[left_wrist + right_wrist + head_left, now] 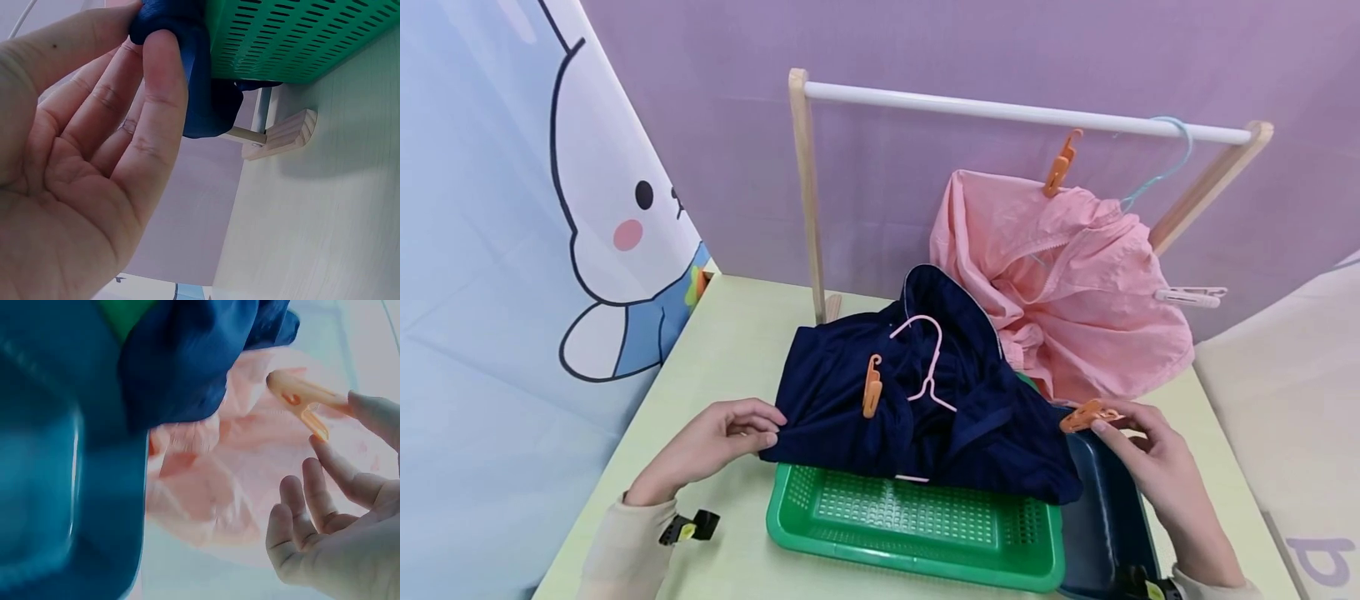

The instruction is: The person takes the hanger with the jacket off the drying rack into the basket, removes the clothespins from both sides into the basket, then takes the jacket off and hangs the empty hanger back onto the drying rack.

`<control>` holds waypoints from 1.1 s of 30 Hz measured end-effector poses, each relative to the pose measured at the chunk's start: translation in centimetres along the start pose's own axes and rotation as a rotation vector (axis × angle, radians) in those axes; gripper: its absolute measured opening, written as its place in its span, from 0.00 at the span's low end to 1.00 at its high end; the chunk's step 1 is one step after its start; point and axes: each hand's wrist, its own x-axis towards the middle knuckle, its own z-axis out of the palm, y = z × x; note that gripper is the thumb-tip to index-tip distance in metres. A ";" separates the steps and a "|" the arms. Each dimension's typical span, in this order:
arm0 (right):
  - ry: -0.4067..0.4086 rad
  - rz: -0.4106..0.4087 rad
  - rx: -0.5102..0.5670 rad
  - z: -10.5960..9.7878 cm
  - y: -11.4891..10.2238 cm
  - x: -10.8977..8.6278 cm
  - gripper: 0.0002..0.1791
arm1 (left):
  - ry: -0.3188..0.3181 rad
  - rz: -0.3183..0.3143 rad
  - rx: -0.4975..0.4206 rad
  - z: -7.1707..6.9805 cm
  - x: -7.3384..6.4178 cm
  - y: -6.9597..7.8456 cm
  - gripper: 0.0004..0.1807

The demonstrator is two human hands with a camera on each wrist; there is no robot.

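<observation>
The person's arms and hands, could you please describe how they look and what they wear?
The left hand and right hand are without gloves. The left sleeve and right sleeve are pale cream, each with a small black device bearing a yellow-green patch by the cuff.

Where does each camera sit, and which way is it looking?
Head: on the head, looking forward and down at navy clothing and a green basket; left hand and right hand show.
Left wrist: on that wrist, facing the navy clothing; the left hand pinching it shows.
Right wrist: on that wrist, facing an orange clip; the right hand holding it shows.
Shared: head and right wrist both show that clip and pink clothing.
</observation>
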 end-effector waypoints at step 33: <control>-0.045 0.145 -0.192 -0.6 4.9 -0.8 0.24 | 0.009 0.028 -0.022 0.1 0.0 -0.4 0.11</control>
